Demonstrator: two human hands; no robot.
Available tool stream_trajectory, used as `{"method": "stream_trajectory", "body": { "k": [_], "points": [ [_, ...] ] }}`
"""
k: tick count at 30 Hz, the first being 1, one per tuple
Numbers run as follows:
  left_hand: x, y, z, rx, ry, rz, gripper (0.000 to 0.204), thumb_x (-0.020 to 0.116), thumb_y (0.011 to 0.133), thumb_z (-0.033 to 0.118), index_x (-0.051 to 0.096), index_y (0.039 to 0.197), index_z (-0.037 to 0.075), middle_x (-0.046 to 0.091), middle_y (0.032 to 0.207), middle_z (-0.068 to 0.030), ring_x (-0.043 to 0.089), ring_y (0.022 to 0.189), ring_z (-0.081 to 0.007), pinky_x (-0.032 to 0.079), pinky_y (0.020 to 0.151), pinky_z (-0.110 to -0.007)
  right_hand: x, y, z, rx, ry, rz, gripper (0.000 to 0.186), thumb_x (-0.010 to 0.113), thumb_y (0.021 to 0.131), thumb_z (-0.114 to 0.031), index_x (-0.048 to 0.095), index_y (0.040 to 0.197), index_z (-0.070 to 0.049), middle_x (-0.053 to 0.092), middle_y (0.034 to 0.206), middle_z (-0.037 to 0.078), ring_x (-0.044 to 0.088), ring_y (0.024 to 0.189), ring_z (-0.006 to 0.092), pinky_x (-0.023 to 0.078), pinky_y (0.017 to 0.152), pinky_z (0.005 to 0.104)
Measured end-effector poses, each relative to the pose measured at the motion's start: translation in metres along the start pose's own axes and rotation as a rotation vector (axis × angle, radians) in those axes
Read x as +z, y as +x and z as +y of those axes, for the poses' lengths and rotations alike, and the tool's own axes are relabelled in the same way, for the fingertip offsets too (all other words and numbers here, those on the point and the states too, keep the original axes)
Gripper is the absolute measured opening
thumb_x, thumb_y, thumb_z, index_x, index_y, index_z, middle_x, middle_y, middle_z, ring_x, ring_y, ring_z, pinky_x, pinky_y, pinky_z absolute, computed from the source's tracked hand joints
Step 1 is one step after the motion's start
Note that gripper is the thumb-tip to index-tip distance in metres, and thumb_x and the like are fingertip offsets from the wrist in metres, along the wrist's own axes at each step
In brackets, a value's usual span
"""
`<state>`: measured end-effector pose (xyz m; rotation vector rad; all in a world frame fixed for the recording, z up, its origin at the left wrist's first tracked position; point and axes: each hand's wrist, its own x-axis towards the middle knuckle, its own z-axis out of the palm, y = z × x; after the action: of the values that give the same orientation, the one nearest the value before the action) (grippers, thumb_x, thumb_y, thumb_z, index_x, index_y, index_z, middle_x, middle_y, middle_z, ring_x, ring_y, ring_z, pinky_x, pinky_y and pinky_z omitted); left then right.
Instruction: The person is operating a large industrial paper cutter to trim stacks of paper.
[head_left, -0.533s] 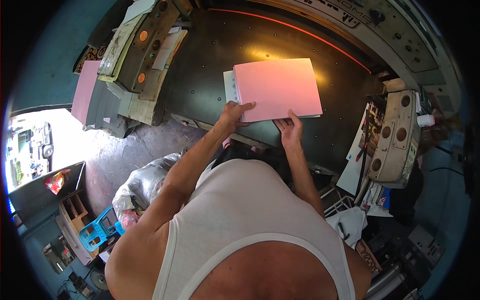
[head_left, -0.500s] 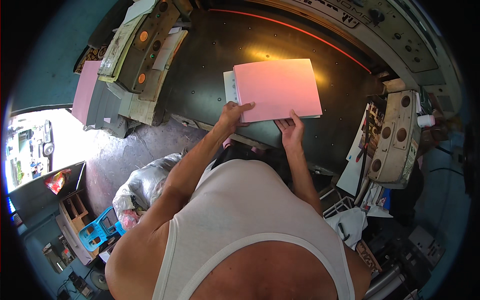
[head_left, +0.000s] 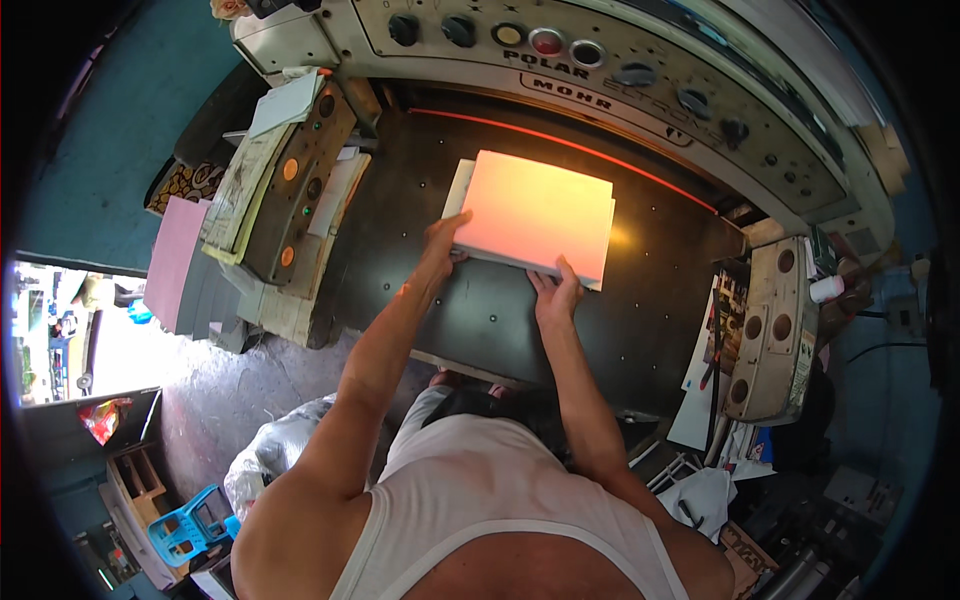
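A stack of pink paper (head_left: 535,215) is held between my two hands over the dark metal bed of a cutting machine (head_left: 480,318). Paler sheets stick out from under the pink one at its left and right edges. My left hand (head_left: 443,245) grips the left near corner, thumb on top and fingers beneath. At the near edge, right of its middle, my right hand (head_left: 557,292) holds the stack with the thumb at the edge and the fingers below. Warm light falls across the top sheet.
A red light line (head_left: 560,145) runs along the back of the bed under the control panel (head_left: 600,65). A button box (head_left: 290,185) with papers stands left, another box (head_left: 775,330) right. Pink and grey paper (head_left: 178,265) lies far left. A plastic bag (head_left: 275,450) sits on the floor.
My hands have carried the pink paper stack farther over the bed, toward the red line, and turned it slightly clockwise. More of the control panel shows as the view has tipped up.
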<state>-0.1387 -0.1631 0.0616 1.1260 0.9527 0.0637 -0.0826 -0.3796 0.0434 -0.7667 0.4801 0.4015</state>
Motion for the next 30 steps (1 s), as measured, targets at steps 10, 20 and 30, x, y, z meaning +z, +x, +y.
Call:
{"method": "stream_trajectory", "body": {
  "k": [10, 20, 30],
  "points": [
    [0.057, 0.155, 0.074, 0.189, -0.759, 0.156, 0.071, 0.084, 0.072, 0.004, 0.042, 0.129, 0.004, 0.042, 0.136, -0.0133, 0.036, 0.131, -0.032, 0.026, 0.112, -0.066, 0.143, 0.167, 0.023, -0.13, -0.048, -0.012, 0.049, 0.069, 0.089, -0.012, 0.044, 0.128, 0.002, 0.052, 0.126, 0.019, 0.057, 0.116, 0.0427, 0.052, 0.091, 0.0619],
    [0.061, 0.27, 0.123, 0.381, -0.606, 0.24, 0.04, 0.081, 0.078, 0.002, 0.052, 0.103, 0.016, 0.062, 0.098, 0.003, 0.058, 0.087, -0.0155, 0.045, 0.089, -0.042, 0.219, 0.269, 0.02, -0.24, -0.204, -0.145, 0.047, 0.062, 0.09, -0.01, 0.043, 0.127, 0.012, 0.052, 0.128, 0.025, 0.06, 0.112, 0.0443, 0.057, 0.088, 0.0583],
    [0.083, 0.261, 0.138, 0.483, -0.822, 0.324, 0.063, 0.084, 0.07, 0.001, 0.05, 0.123, 0.005, 0.064, 0.108, -0.003, 0.06, 0.096, -0.0167, 0.047, 0.089, -0.031, 0.189, 0.259, -0.011, -0.391, -0.295, -0.064, 0.039, 0.062, 0.095, -0.022, 0.048, 0.121, 0.003, 0.053, 0.123, 0.032, 0.059, 0.114, 0.0449, 0.054, 0.097, 0.0566]
  ]
}}
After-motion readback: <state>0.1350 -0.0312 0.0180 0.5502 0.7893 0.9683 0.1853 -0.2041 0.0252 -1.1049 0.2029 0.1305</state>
